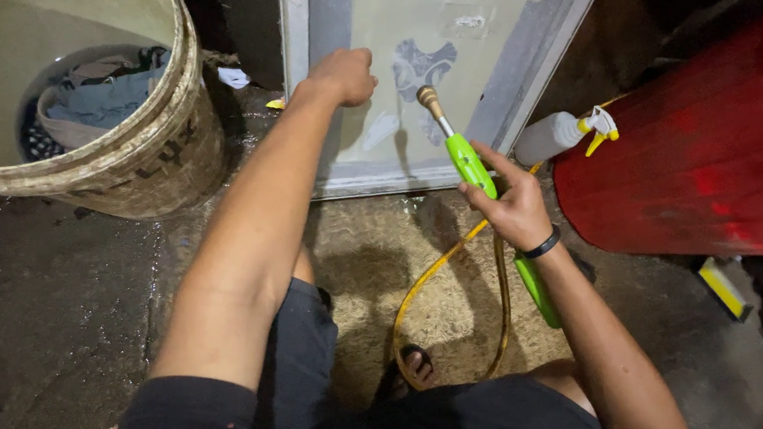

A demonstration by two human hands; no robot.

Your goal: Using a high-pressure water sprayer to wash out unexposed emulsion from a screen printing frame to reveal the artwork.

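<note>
Left hand (346,75) is a closed fist pressed on the framed screen (443,71), which leans upright w/ a pale sheet and grey shape on it. Right hand (509,203) grips the green spray wand (469,163), brass tip near the screen; yellow hose (433,279) loops below. White spray bottle (558,133) w/ yellow trigger sits btwn screen and red drum (716,148).

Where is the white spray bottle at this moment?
In the head view, the white spray bottle lies on its side at the right, between the framed screen and the red barrel, just above the right hand.
</note>
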